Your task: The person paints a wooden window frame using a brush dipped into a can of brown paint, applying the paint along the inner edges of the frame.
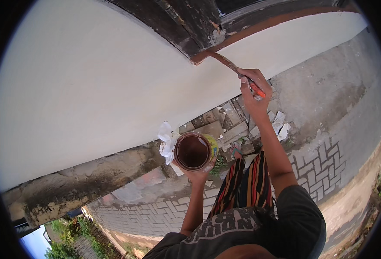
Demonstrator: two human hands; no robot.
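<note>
My left hand (197, 173) holds a round paint can (213, 145) from below, its open top facing up. Brown paint (193, 151) shows inside, and part of a yellow label is visible on the can's side. A crumpled white sheet (168, 142), paper or cloth, is at the can's left side. Between the thumb and fingers of my right hand (257, 87) is a long paintbrush (226, 62) with an orange-red handle end. Its far tip meets the brown-painted ledge (201, 57) at the bottom corner of a dark, peeling wooden frame (190, 29).
A cream wall (90, 84) fills the left side, above a stained concrete base (96, 181). Broken tiles (231, 128) and white scraps (282, 129) lie by the wall's foot, near a sandalled foot (236, 150). Paving blocks (158, 213) and rough concrete (323, 87) extend beyond.
</note>
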